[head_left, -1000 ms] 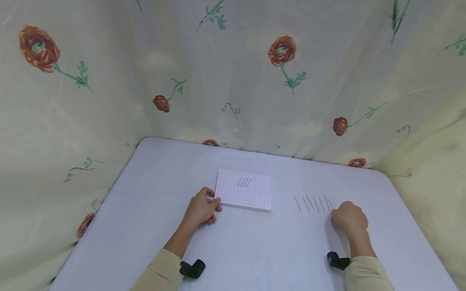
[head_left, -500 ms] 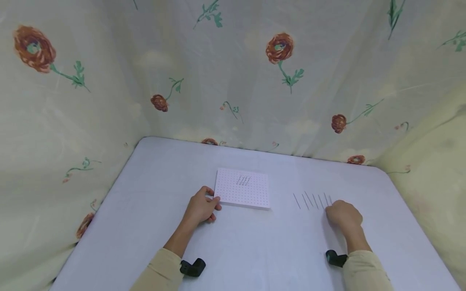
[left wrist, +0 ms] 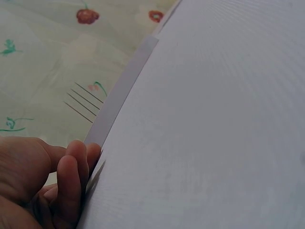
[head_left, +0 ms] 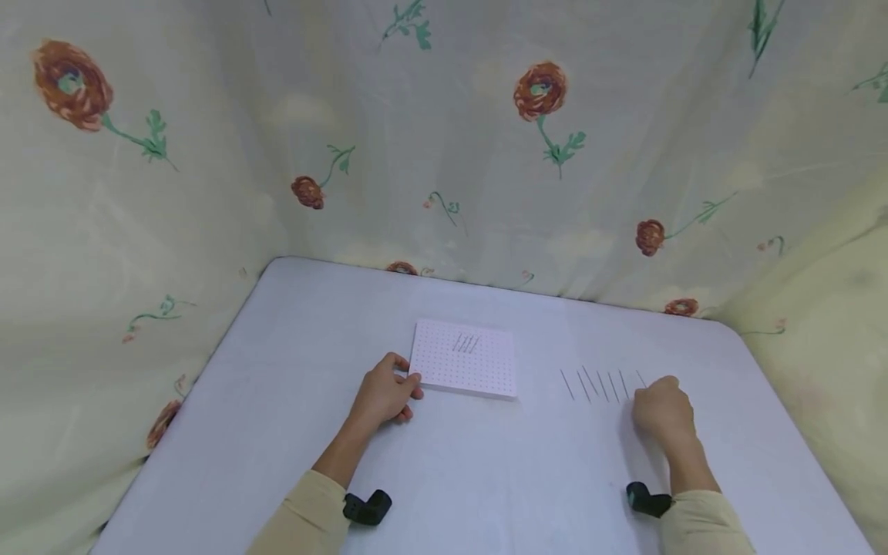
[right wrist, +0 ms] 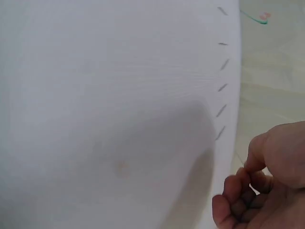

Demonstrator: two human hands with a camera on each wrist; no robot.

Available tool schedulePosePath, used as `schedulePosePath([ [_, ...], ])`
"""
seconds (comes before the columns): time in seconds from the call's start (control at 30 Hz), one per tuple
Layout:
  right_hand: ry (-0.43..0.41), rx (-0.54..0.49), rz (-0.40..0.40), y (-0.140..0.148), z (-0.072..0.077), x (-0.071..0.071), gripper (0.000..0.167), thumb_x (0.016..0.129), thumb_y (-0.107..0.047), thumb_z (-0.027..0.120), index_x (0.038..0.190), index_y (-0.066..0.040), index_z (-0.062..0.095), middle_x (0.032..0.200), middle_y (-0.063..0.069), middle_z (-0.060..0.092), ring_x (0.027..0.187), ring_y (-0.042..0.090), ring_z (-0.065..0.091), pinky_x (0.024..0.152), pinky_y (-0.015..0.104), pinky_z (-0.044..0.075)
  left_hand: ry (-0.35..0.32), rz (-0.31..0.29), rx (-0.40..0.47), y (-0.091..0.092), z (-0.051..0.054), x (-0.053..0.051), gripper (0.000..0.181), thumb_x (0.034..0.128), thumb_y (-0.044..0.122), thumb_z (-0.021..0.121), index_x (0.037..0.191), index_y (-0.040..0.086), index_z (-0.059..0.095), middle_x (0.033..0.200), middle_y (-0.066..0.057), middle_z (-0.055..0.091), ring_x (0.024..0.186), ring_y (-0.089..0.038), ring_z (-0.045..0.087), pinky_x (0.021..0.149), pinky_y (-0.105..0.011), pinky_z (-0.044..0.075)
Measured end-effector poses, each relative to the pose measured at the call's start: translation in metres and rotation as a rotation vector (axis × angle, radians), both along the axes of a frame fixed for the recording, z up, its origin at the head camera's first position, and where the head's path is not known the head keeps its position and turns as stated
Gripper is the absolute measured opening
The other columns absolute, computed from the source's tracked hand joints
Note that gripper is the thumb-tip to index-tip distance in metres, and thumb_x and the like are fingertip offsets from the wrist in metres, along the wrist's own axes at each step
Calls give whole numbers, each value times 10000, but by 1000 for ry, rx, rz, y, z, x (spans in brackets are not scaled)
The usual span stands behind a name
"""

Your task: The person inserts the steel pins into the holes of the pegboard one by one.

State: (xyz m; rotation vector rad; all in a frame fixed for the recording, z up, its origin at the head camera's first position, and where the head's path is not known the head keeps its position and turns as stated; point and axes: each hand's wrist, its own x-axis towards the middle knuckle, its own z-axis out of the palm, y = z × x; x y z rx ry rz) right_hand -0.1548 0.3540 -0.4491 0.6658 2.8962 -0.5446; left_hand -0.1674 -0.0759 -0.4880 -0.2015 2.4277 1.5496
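A white board dotted with small holes carries several thin dark sticks near its far side; the left wrist view shows them standing up from it. At its near left corner, my left hand grips the edge, thumb on top and fingers curled beside it. To the board's right, several more thin sticks lie in a slanted row on the table. My right hand, just past the row's right end, pinches one thin stick between thumb and index finger, its far end sticking out.
A white cloth covers the table. Flowered curtain hangs behind and at both sides. Black devices are worn at both wrists, near the beige sleeves.
The stick at the row's right end has come away from the others with my right hand, which has shifted slightly right. The left hand and the board have stayed in place.
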Motion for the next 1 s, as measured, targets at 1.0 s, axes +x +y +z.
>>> schedulePosePath([
  [1.0,199,-127,8,-14,15,-2,459,1063,-249,392,1252,137,553,1175,351,599,1005,434,585,765,470,512,-15,4,-12,2,0,-1,308,1029,225,609,1278,75,505,775,-16,730,466,-172,618,440,-227,486],
])
